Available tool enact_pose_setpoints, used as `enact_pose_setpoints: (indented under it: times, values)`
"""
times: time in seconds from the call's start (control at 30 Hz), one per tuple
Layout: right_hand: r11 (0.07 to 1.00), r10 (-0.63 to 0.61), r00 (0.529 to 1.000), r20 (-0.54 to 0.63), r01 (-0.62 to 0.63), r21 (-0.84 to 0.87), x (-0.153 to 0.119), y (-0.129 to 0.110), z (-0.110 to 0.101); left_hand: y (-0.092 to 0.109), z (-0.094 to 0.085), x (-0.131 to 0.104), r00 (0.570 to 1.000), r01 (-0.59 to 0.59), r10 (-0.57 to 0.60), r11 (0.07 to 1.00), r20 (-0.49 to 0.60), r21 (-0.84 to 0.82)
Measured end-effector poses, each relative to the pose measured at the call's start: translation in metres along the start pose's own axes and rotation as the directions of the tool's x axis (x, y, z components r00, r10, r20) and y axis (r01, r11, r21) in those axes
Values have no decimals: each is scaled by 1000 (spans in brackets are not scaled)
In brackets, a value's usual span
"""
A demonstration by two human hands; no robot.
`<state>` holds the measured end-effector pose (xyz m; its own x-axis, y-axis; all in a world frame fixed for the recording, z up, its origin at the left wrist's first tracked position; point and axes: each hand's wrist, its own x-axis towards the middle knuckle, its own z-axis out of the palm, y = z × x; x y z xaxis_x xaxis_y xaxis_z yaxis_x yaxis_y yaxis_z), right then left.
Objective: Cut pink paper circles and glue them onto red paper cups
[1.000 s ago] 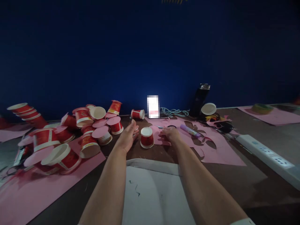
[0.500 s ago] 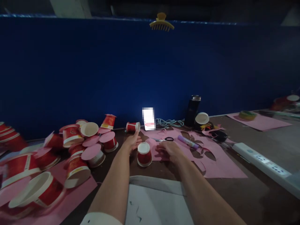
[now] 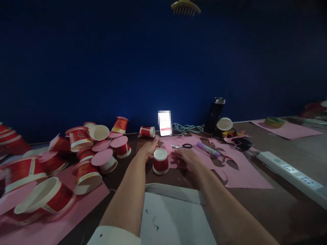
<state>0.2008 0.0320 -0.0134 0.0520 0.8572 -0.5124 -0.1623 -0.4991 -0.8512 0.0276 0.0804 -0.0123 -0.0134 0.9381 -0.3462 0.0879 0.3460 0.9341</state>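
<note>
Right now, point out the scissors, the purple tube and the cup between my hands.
Scissors (image 3: 182, 146): head view, where blades meet handle.
Purple tube (image 3: 208, 149): head view, middle of barrel.
Cup (image 3: 160, 165): head view, red side.

Cup before me: smooth paper, faint sheen on the red | pink sheet: matt paper | scissors: shiny metal blades, dark handles I take for plastic | tube: glossy purple plastic | flask: dark, dull body, polished metal neck | power strip: smooth white plastic (satin, I'd say)

Cup between left hand and right hand
</note>
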Motion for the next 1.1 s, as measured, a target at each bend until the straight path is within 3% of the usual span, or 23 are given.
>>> enact_pose_setpoints:
  times: [0.47, 0.7, 0.9, 1.1]
  values:
    - [998, 18, 996, 83, -13, -56, 9, 1, 1, 4, 1, -7, 996, 74, -74, 997, 53, 0]
    - [994, 31, 998, 59, -25, -107, 22, -2, 5, 5, -3, -9, 994, 98, -99, 995, 57, 5]
    - [984, -21, 997, 75, 34, -178, 39, 2, 6, 7, -2, -12, 994, 90, -91, 996, 64, 7]
    - [960, -168, 984, 51, 175, -219, 51, 7, 9, 6, -1, -11, 996, 77, -78, 997, 43, 25]
